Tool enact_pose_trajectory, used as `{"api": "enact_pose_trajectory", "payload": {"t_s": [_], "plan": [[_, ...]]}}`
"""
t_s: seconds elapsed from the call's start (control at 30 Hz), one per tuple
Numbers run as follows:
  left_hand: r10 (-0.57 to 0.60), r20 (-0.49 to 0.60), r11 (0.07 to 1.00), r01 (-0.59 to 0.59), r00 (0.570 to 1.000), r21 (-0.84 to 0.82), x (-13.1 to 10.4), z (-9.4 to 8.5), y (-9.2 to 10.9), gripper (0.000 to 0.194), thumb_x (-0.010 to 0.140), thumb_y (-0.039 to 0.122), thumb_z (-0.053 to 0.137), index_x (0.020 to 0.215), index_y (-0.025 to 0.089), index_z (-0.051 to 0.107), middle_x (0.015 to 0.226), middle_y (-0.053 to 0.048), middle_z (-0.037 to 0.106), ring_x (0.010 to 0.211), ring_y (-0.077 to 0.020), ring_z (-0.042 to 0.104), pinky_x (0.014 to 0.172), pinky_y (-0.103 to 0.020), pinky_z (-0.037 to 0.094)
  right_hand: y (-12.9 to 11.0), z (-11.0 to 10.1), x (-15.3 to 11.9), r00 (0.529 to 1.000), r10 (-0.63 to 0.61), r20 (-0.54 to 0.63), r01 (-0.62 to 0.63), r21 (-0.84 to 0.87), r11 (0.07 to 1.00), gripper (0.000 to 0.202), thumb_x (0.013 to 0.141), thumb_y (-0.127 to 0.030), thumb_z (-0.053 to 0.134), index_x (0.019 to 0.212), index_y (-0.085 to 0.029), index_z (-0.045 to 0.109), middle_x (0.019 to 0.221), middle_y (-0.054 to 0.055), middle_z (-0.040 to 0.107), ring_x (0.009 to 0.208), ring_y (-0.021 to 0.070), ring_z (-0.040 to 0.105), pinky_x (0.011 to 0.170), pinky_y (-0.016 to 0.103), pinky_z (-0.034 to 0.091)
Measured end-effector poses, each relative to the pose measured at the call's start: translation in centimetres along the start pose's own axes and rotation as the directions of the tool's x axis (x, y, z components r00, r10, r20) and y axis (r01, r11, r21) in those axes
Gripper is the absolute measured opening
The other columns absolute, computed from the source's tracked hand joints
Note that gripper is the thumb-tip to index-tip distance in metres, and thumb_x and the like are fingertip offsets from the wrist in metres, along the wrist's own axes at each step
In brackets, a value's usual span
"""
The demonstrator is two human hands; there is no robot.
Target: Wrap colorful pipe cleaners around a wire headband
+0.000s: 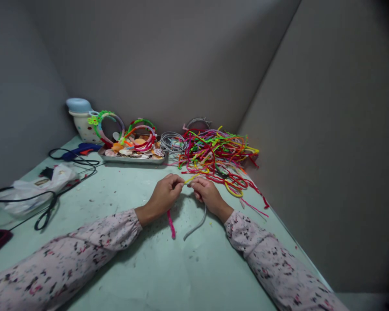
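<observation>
Yellow fuzzy strand (191,178): in our head view, the only one we have, it lies short and slanted between our fingertips, just above the surface (149,268) and in front of the colourful heap.
Left hand (167,191): closed in a pinch at the strand's near end, thumb against forefinger.
Right hand (208,193): also pinched, just beside the left with a narrow gap; we cannot tell exactly how much strand its fingers cover.
Grey strand (199,225): hangs below our right hand and curves toward us; its upper end is hidden, so we cannot tell whether it joins the yellow one.
Pink strand (171,225): shows below our left hand, its upper part hidden by the wrist.
Handling: we judge the yellow strand very light, soft outside and bendable, likely holding a curve; not slippery, though hard pulling may strip its fuzz.
Hold: we would take it by fingertips close to each end, with light pressure.
Heap of strands (217,149): tangled, beyond our right hand.
Metal tray (134,160): beyond our left hand, bearing shell-like pieces and wrapped rings.
</observation>
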State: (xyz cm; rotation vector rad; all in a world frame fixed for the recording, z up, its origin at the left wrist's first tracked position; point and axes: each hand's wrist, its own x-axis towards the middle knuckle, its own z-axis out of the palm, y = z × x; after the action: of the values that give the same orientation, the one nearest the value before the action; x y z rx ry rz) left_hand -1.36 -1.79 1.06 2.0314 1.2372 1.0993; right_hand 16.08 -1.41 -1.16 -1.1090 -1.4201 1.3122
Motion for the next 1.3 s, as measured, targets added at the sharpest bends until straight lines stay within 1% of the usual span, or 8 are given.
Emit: {"api": "enact_pose_trajectory", "payload": {"t_s": [0.1,0.27,0.43,0.63,0.77,0.9,1.1,1.3], "plan": [[-0.005,0.001,1.0,0.005,1.0,0.003,-0.04,0.07,-0.01,0.017,0.083,0.023,0.048,0.081,0.018,0.064,0.076,-0.001,0.061,0.074,-0.0147,0.056,0.069,-0.026,0.043,0.0,-0.04,-0.02,1.0,0.002,0.004,-0.002,0.005,1.0,0.019,0.08,-0.036,0.055,0.078,-0.018,0.058,0.044,-0.008,0.044,0.037,0.0068,0.032,0.038,0.02,0.023],[-0.012,-0.037,1.0,0.012,0.999,-0.01,-0.15,0.32,-0.04,0.018,0.083,0.024,0.049,0.086,0.017,0.065,0.082,-0.003,0.064,0.077,-0.0155,0.058,0.072,-0.027,0.044,-0.14,-0.08,-0.06,1.0,0.003,0.004,-0.003,0.012,1.0,0.023,0.081,-0.04,0.055,0.076,-0.018,0.056,0.045,-0.008,0.043,0.037,0.0071,0.032,0.038,0.02,0.023],[-0.037,-0.038,0.999,0.036,0.999,-0.03,-0.2,0.37,-0.14,0.019,0.083,0.025,0.05,0.089,0.017,0.065,0.084,-0.004,0.066,0.077,-0.0159,0.058,0.069,-0.026,0.044,-0.12,-0.05,-0.03,1.0,0.012,0.001,-0.012,0.015,1.0,0.023,0.08,-0.041,0.055,0.076,-0.018,0.056,0.045,-0.008,0.043,0.036,0.0068,0.032,0.038,0.02,0.022],[-0.027,-0.01,0.999,0.027,1.0,-0.028,-0.23,0.28,-0.15,0.018,0.083,0.023,0.049,0.086,0.017,0.065,0.08,-0.003,0.064,0.075,-0.0153,0.057,0.066,-0.025,0.043,0.04,-0.05,0.05,1.0,0.023,0.004,-0.023,0.036,0.999,0.018,0.077,-0.034,0.055,0.082,-0.018,0.061,0.043,-0.009,0.043,0.036,0.0063,0.031,0.037,0.019,0.022],[0.008,-0.019,1.0,-0.008,1.0,0.013,-0.22,0.23,-0.12,0.017,0.083,0.022,0.049,0.085,0.017,0.065,0.08,-0.003,0.062,0.077,-0.0154,0.057,0.07,-0.026,0.042,0.08,-0.09,0.08,1.0,0.017,0.004,-0.017,0.027,0.999,0.018,0.076,-0.033,0.055,0.081,-0.017,0.062,0.043,-0.009,0.043,0.036,0.0062,0.032,0.037,0.019,0.022],[0.024,-0.022,1.0,-0.024,0.999,0.009,-0.34,0.28,-0.04,0.018,0.084,0.023,0.047,0.086,0.018,0.064,0.083,-0.003,0.062,0.079,-0.0156,0.057,0.073,-0.027,0.043,0.12,-0.13,0.1,1.0,0.029,0.0,-0.029,0.034,0.999,0.019,0.076,-0.034,0.056,0.082,-0.017,0.061,0.043,-0.009,0.042,0.035,0.0064,0.031,0.037,0.019,0.021],[-0.012,-0.017,0.998,0.011,1.0,-0.061,-0.53,0.56,-0.3,0.021,0.081,0.022,0.049,0.098,0.018,0.061,0.091,-0.003,0.063,0.079,-0.0153,0.057,0.071,-0.026,0.044,-0.01,-0.06,0.05,0.999,0.03,-0.011,-0.029,0.064,0.997,0.022,0.077,-0.039,0.057,0.079,-0.018,0.058,0.045,-0.008,0.043,0.036,0.0063,0.032,0.037,0.019,0.022],[-0.002,-0.029,0.998,0.001,1.0,-0.061,-0.54,0.61,-0.55,0.017,0.08,0.018,0.047,0.09,0.018,0.061,0.084,-0.002,0.063,0.077,-0.0144,0.057,0.068,-0.024,0.043,0.09,-0.04,0.22,0.999,0.046,-0.028,-0.045,0.053,0.998,0.017,0.074,-0.032,0.055,0.08,-0.017,0.061,0.042,-0.009,0.043,0.035,0.0063,0.032,0.036,0.019,0.022]]}}
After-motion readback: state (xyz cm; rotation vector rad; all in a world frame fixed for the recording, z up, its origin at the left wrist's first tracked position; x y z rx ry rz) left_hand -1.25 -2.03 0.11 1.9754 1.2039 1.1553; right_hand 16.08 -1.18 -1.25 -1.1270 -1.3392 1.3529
